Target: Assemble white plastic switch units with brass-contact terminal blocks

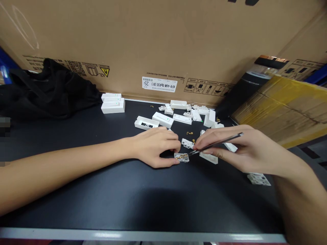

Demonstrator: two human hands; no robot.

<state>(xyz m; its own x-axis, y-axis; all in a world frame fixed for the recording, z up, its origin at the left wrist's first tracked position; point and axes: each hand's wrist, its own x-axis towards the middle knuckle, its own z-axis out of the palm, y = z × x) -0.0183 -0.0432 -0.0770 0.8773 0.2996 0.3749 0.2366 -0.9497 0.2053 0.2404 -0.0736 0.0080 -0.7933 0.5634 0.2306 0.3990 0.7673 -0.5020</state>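
Note:
My left hand (158,146) rests on the black table and grips the left end of a small white plastic housing (186,159) between thumb and fingers. Brass-coloured metal parts lie inside that housing. Pinched in my right hand (235,149) is a pair of dark metal tweezers (222,141), whose tips reach into the housing. Whether the tips hold a part is too small to tell. Just behind the housing lies a similar white plastic piece (187,143). A loose brass part (189,133) lies farther back. Under my right hand a white cover (209,158) is partly hidden.
White switch-like units (113,106) are stacked at the back left, beside black cloth (51,92). Several white shells (182,118) and brass bits lie at the back. A large cardboard box (158,41) stands behind; a dark bottle (245,85) and taped carton (288,105) stand right.

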